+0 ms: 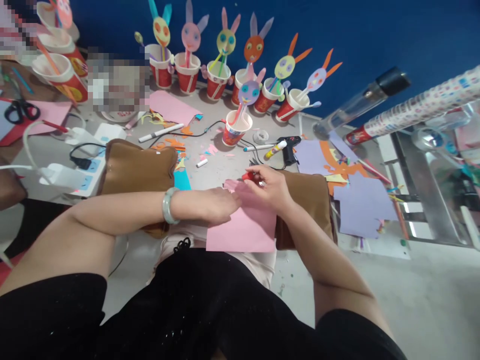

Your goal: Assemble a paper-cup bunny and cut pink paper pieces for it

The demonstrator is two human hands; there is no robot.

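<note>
A sheet of pink paper [243,230] hangs over the near table edge and my lap. My left hand [215,205], with a pale green bangle at the wrist, is closed on the sheet's upper left part; its fingertips are mostly hidden. At the sheet's upper right, my right hand [270,187] has its fingers wrapped round a small red object [247,176], whose kind is largely covered by the fingers. Just beyond stands a red-and-white paper cup [237,131] with a purple rabbit face on a straw.
Several rabbit-face cups [187,75] line the blue wall. Beyond my hands lie a black glue gun [290,149], a marker [161,132] and paper scraps. Brown cushions [137,167] flank me. Black scissors [22,111] and a power strip [93,170] are left; purple paper [362,205] is right.
</note>
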